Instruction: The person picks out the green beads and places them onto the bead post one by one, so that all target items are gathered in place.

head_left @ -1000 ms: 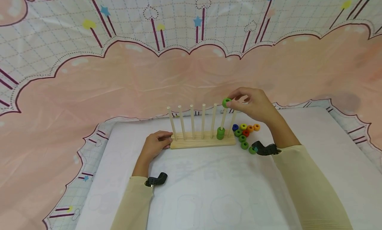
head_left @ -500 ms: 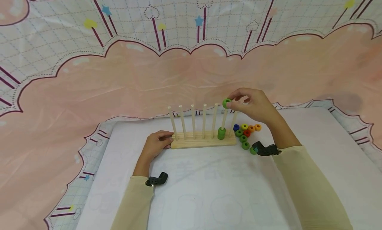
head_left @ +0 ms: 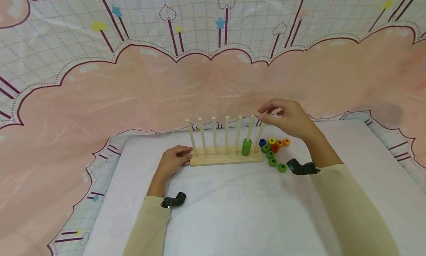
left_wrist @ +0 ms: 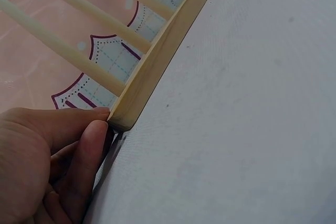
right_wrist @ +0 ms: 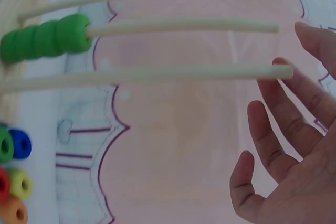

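Observation:
A wooden peg stand [head_left: 226, 160] with several upright pegs sits on the white tabletop. My left hand [head_left: 171, 160] holds its left end, thumb and index fingertip at the base's corner [left_wrist: 123, 119] in the left wrist view. Several green beads [head_left: 246, 147] are stacked on the second peg from the right. My right hand [head_left: 287, 117] is beside the tops of the two rightmost pegs, its fingers spread and nothing between them. In the right wrist view the green stack [right_wrist: 47, 39] lies at the foot of its peg, away from the fingers.
Loose beads lie right of the stand: several green beads [head_left: 273, 162], a blue bead [head_left: 262, 142], a yellow bead [head_left: 271, 141], a red bead [head_left: 274, 148] and two orange beads [head_left: 286, 142]. A patterned pink cloth [head_left: 199, 86] hangs behind the table.
My right hand has let go of a green bead, which has dropped down the peg onto the green stack. That hand has drawn slightly right. The left hand stays at the stand's end.

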### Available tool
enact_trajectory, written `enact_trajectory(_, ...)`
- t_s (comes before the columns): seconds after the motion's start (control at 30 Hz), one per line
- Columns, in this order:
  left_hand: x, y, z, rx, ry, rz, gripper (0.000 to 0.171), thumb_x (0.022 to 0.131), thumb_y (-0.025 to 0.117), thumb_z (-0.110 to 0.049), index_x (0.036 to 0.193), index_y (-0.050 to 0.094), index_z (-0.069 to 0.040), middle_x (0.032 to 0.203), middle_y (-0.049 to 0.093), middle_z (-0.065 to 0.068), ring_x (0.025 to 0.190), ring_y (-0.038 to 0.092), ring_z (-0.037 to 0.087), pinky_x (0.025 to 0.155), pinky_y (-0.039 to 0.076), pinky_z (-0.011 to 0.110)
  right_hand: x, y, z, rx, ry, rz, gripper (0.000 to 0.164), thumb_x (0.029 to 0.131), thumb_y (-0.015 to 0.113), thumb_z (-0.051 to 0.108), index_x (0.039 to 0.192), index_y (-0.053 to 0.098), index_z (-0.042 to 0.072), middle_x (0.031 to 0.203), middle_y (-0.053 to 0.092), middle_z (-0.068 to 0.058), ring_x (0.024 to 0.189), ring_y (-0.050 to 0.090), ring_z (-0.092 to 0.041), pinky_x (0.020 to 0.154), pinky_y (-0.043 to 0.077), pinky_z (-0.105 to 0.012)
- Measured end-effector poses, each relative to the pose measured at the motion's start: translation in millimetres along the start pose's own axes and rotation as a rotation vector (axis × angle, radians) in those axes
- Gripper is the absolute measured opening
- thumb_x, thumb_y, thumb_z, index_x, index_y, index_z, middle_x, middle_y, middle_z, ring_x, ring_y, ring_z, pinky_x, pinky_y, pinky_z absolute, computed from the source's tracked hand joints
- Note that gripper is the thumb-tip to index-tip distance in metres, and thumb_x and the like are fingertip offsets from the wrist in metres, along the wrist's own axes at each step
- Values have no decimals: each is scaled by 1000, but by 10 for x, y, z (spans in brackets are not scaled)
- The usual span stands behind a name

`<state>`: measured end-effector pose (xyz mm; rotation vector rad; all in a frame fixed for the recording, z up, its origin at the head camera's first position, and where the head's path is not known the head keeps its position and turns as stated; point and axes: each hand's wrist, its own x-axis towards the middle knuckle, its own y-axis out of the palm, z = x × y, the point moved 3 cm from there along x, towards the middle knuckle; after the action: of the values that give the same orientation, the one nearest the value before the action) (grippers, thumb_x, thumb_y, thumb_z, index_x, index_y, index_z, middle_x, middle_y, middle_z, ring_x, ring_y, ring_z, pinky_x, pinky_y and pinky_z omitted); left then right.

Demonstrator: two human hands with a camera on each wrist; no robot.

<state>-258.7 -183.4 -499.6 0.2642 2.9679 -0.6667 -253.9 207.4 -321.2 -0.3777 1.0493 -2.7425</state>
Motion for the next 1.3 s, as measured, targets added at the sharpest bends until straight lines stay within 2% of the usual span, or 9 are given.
enact_trajectory(0.17, -6, -9, 4, 9, 5, 1, 31, 94, 74, -14, 125, 73, -9, 121, 70, 13, 92, 67, 13, 73, 61, 19, -91, -27, -106, -39, 38, 38, 29, 97, 71, 40, 117, 73, 18, 113, 70, -2, 108, 58, -19, 95, 49, -42)
enact_trajectory(0.5, -1, -8, -5, 24, 10, -5, 31, 95, 73, -14, 125, 73, -9, 119, 71, 12, 92, 66, 14, 73, 60, 19, -237, 11, -502, -74, 118, 133, 31, 97, 70, 41, 120, 72, 19, 113, 72, 0, 109, 58, -20, 92, 49, -40)
enact_trajectory(0.7, -1, 1, 4, 15, -4, -1, 31, 95, 74, -14, 125, 73, -9, 119, 71, 13, 93, 67, 15, 74, 61, 20, -335, 29, -638, -123, 116, 177, 36, 98, 69, 42, 124, 71, 17, 115, 72, -3, 108, 59, -23, 90, 49, -39)
enact_trajectory(0.8, -10, -8, -4, 19, -3, -8, 30, 94, 74, -14, 124, 73, -9, 118, 71, 13, 93, 67, 15, 73, 60, 20, -374, 55, -741, -142, 107, 188, 34, 97, 69, 40, 123, 73, 18, 114, 73, -1, 106, 61, -21, 90, 50, -37)
enact_trajectory(1.03, -22, -14, -5, 17, -8, -12, 31, 94, 73, -13, 125, 73, -9, 118, 71, 14, 93, 67, 15, 73, 60, 19, -491, 149, -1037, -133, 89, 239, 34, 97, 71, 37, 122, 74, 14, 107, 75, 3, 102, 65, -19, 90, 53, -35)
enact_trajectory(1.3, -17, -14, 12, 16, -7, -11, 31, 94, 74, -14, 125, 73, -10, 119, 71, 13, 93, 67, 15, 74, 60, 20, -606, 242, -1244, -83, 133, 303, 33, 96, 72, 35, 122, 73, 15, 112, 73, -1, 106, 63, -22, 85, 55, -30)
